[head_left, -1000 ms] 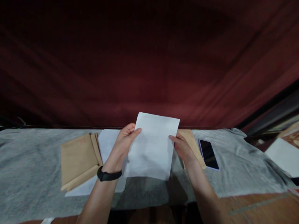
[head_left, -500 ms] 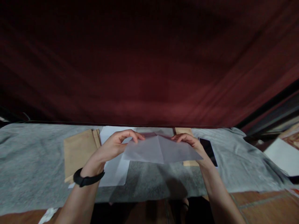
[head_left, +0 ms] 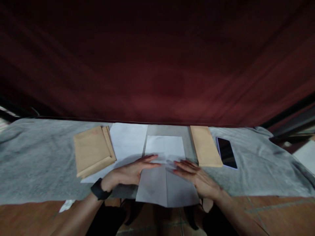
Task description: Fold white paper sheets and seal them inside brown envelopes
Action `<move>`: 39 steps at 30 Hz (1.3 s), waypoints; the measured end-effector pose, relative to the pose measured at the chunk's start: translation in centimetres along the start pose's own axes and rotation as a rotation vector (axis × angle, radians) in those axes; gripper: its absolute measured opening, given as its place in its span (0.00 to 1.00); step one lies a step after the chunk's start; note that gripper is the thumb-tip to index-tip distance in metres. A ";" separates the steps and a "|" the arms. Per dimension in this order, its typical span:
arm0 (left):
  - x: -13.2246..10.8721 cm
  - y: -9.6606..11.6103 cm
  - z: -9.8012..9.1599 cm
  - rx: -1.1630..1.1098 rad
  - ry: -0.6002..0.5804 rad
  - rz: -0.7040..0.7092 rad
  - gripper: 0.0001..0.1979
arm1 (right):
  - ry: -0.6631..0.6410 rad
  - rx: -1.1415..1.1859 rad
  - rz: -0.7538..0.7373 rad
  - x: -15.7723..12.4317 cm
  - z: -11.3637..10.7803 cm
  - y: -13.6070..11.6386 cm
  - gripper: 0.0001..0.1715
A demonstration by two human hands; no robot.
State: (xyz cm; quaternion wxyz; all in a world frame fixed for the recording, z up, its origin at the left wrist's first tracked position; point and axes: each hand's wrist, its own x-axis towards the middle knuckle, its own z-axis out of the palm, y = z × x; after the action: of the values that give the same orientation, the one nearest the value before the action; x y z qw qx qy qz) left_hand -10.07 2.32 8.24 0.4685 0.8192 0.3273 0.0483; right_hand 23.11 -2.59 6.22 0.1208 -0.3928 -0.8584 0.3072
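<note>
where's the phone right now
In the head view, the phone lies on the grey cloth, right of centre, close beside the right-hand brown packet and farther right than the right hand.

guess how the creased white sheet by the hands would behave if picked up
The creased white sheet is likely light and floppy, since it looks like thin paper. It would probably bend most readily along the crease running through its near half.

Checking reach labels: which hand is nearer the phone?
Right. The right hand is at the paper sheet's right side, left of the phone; the left hand is at the sheet's left side, farther away.
</note>
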 end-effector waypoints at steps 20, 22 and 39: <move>2.1 -1.3 1.0 -0.621 0.627 -0.249 0.16 | 0.612 0.737 0.338 2.9 1.8 3.1 0.21; 2.5 -0.9 1.1 -0.666 0.685 -0.263 0.15 | 0.662 0.737 0.355 3.6 1.8 2.8 0.21; -1.6 -1.3 0.8 -0.349 0.104 -0.108 0.17 | 0.017 0.680 0.164 -0.1 -1.6 0.2 0.20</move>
State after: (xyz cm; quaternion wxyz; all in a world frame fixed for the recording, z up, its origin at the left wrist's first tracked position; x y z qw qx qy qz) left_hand -11.67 1.22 7.13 0.5878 0.7033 0.3810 0.1213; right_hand 24.00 -1.85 7.35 0.2269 -0.4000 -0.6715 0.5810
